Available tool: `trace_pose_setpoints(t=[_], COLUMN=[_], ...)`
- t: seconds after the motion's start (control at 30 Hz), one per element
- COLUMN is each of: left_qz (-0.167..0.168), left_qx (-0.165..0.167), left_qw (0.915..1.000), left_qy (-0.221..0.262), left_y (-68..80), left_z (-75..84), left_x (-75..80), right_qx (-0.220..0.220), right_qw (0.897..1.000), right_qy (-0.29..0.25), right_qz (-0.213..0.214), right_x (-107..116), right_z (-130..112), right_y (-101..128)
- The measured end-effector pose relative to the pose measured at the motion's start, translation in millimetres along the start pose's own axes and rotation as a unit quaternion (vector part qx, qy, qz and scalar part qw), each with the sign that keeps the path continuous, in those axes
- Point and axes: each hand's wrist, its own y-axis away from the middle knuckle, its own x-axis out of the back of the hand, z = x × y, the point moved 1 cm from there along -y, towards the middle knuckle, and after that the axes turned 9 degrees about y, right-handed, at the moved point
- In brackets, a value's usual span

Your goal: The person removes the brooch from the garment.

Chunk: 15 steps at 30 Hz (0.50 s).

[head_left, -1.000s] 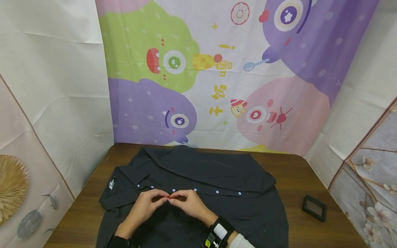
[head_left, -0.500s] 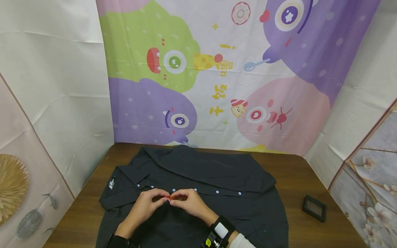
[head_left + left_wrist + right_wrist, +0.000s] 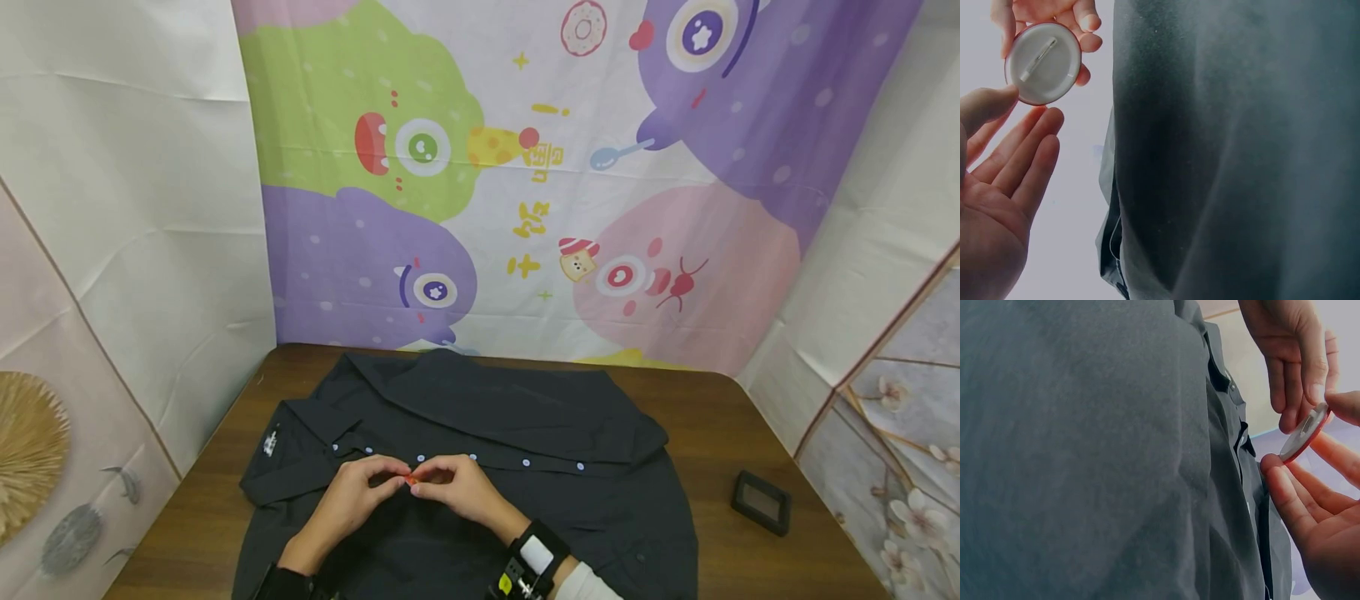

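A dark button-up shirt (image 3: 510, 417) lies spread on the brown table (image 3: 720, 417), with a row of pale buttons (image 3: 525, 463) along its placket. Both hands meet over the shirt's front. Between them is a small round pin badge (image 3: 1043, 62) with a red rim and a white back that carries a pin. My right hand (image 3: 429, 486) pinches the badge (image 3: 1304, 432) by its edge, and my left hand (image 3: 390, 480) touches its rim with thumb and fingertips (image 3: 997, 100). In the head view the badge (image 3: 409, 479) shows only as a red speck.
A small black framed square (image 3: 761, 502) lies at the table's right side. Cartoon-printed cloth (image 3: 525, 167) hangs behind the table, and white panels close both sides. The shirt covers most of the table's middle and near edge.
Both hands stay almost in place over the placket. The badge's red edge now shows a little more between the fingertips.
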Motion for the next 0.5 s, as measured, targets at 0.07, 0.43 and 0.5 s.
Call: trace_pose_setpoints(t=[0.07,0.43,0.5], left_qz=[0.0,-0.002,-0.001], left_qx=[0.0,-0.006,-0.006], left_qw=[1.0,1.0,1.0], left_qy=[-0.001,0.002,0.001], left_y=[0.0,-0.7,-1.4], left_z=[0.0,0.1,0.9], left_x=[0.0,-0.4,-0.2], right_qx=[0.0,0.004,0.007], right_qw=[1.0,1.0,1.0], right_qy=[0.003,0.013,0.012], right_qz=[0.0,0.017,0.019], right_x=[0.4,0.2,1.0], right_z=[-0.1,0.6,-0.1], right_y=[0.2,1.2,0.7])
